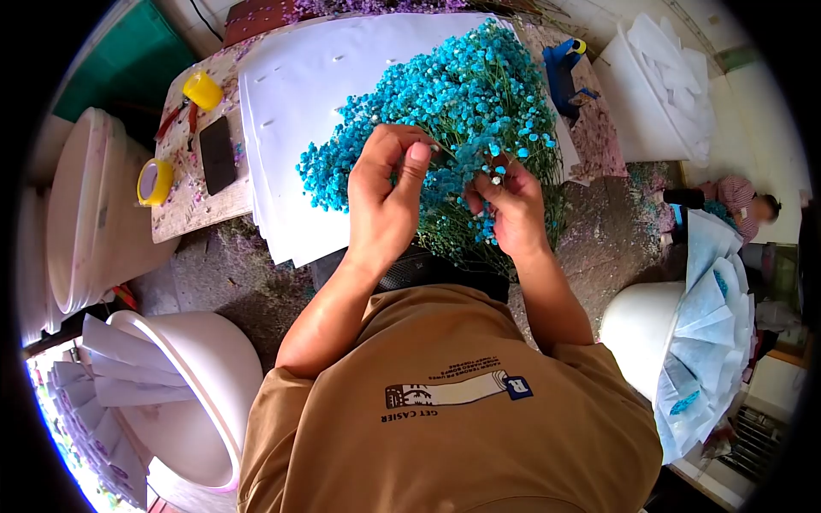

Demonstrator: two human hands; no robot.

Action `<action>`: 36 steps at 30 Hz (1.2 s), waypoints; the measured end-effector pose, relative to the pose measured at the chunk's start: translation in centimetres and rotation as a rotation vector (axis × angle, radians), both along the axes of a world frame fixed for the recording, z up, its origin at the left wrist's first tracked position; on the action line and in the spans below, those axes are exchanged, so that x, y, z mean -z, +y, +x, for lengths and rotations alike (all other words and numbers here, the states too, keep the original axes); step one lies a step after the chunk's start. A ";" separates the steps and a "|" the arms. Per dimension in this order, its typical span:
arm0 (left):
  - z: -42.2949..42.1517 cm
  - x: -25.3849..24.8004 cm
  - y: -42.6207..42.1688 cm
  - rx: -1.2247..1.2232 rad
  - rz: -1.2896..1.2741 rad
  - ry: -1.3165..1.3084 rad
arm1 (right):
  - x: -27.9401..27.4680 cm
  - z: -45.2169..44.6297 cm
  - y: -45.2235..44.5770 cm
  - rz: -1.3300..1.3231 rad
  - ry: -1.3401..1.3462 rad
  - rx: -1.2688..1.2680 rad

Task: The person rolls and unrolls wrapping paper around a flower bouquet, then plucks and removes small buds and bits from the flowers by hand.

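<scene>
The left forearm and right forearm are bare, slanting forward and inward toward the near edge of the tabletop. The left hand is thumb-side up, its fingers curled; the right hand bends inward, thumb and fingers pinching, their tips partly hidden.

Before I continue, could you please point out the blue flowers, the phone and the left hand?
Blue flowers (440,107): head view, on the blooms near the bunch's middle.
Phone (217,156): head view, middle of its dark face.
Left hand (382,190): head view, middle of the hand.
</scene>
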State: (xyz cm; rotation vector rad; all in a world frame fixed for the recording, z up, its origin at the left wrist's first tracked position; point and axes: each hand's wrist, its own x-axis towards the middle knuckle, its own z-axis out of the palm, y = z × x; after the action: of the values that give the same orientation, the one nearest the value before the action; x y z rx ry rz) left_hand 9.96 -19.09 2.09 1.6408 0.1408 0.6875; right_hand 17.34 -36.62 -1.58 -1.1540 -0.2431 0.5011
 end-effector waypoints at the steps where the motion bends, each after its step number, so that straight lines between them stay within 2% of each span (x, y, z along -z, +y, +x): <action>1: -0.2 -0.2 0.1 0.045 -0.016 0.024 | -0.1 0.0 0.1 -0.003 -0.006 -0.012; 4: -0.5 0.0 -0.1 0.108 0.005 0.002 | 0.1 0.1 0.2 -0.005 -0.026 -0.026; 7: -0.7 -0.4 -0.6 0.028 0.229 -0.035 | 0.2 0.0 0.4 0.000 -0.002 -0.003; 8: -0.7 -0.8 -0.8 0.030 0.228 -0.036 | 0.2 -0.1 0.6 -0.001 -0.003 -0.001; 10: -0.9 -1.9 -1.6 -0.007 0.468 -0.124 | 0.4 -0.4 1.0 -0.015 -0.013 0.126; 14: 0.1 -0.9 -2.1 -0.029 0.648 -0.121 | -0.4 -0.5 0.9 -0.019 -0.030 0.059; 16: 0.3 -0.5 -1.6 -0.020 0.580 -0.149 | -1.2 -0.6 0.8 -0.056 -0.003 0.019; 18: 0.4 -0.1 -0.8 -0.068 0.308 -0.215 | -0.8 -0.3 0.4 -0.040 -0.011 0.019; 20: -0.2 -0.5 -0.3 -0.051 0.101 -0.015 | -0.2 -0.3 -0.1 -0.026 -0.015 0.015; 22: -0.4 -0.3 0.2 0.018 0.005 0.120 | 0.1 -0.1 -0.1 0.055 0.006 -0.002; 23: -0.4 0.0 0.6 0.010 0.004 0.120 | -0.6 -0.4 0.1 0.025 0.063 0.043; 25: -0.3 0.7 1.2 0.236 -0.061 0.158 | -0.2 -0.2 -0.1 0.052 0.061 0.016; 36: -0.1 -0.1 1.2 0.450 0.023 0.186 | 1.3 0.2 -0.7 0.125 -0.028 -0.085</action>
State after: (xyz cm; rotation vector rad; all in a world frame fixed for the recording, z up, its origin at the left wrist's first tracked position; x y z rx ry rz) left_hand 9.89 -17.92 2.14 1.6797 -0.1029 0.1940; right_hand 17.54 -37.30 -2.87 -1.0325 -0.3438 0.5372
